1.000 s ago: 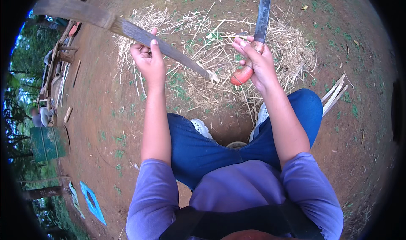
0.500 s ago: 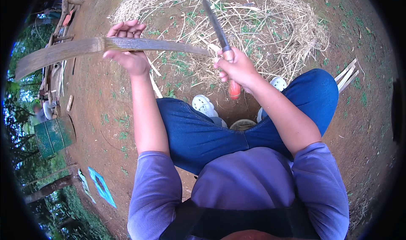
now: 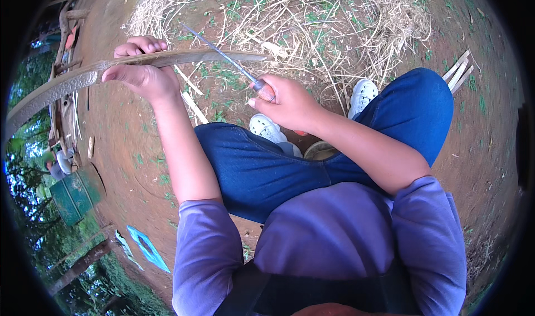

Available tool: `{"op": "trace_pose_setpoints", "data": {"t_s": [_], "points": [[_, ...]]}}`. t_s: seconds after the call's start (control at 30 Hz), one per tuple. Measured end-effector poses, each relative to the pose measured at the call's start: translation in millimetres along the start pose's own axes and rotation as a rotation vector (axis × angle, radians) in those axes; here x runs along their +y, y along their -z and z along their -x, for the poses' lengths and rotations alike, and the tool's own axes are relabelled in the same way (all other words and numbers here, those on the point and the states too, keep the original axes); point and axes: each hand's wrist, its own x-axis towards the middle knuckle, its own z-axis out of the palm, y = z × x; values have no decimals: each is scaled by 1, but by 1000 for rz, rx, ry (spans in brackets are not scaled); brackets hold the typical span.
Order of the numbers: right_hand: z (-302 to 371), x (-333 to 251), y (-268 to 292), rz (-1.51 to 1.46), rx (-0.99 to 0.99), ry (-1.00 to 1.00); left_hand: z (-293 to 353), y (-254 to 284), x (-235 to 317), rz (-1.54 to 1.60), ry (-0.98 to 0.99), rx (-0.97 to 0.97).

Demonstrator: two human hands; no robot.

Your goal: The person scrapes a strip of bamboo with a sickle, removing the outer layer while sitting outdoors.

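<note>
My left hand (image 3: 147, 81) is closed around a long split bamboo strip (image 3: 214, 56), fingers over its far edge and thumb along the near side. The strip lies crosswise, its broad end at the far left and a tapered tip towards the middle. A rough, pale side shows near its node. My right hand (image 3: 292, 101) grips a knife (image 3: 264, 91) by its reddish handle. The thin blade points up and left, its edge-on length below and across the strip's tapered half. Part of the handle is hidden in my fist.
Pale shavings (image 3: 384, 37) are heaped on the brown soil ahead. Several split pieces (image 3: 458, 73) lie right of my knee. Between my legs is a round-topped object (image 3: 320, 150), partly hidden. A green drum (image 3: 78, 196), blue sheet (image 3: 147, 248) and wooden rail stand left; a person is far off.
The strip has rolled in my left hand and shifted left, showing its rough side. My right hand has come down and left, and the knife now slants left instead of pointing mostly away.
</note>
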Motion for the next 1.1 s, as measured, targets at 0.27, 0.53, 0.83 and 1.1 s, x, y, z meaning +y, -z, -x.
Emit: {"op": "trace_pose_setpoints", "data": {"t_s": [0.27, 0.53, 0.83, 1.1], "points": [[9, 1, 7, 18, 50, 27, -13, -9, -18, 21, -59, -24], [6, -9, 18, 91, -1, -13, -18, -3, -19, 4, -50, 10], [-5, 27, 16, -191, -98, -483, -18, 4, -27, -55, -113, 10], [-7, 43, 13, 130, -1, -246, -19, -5, -37, -51, -54, 13]]}}
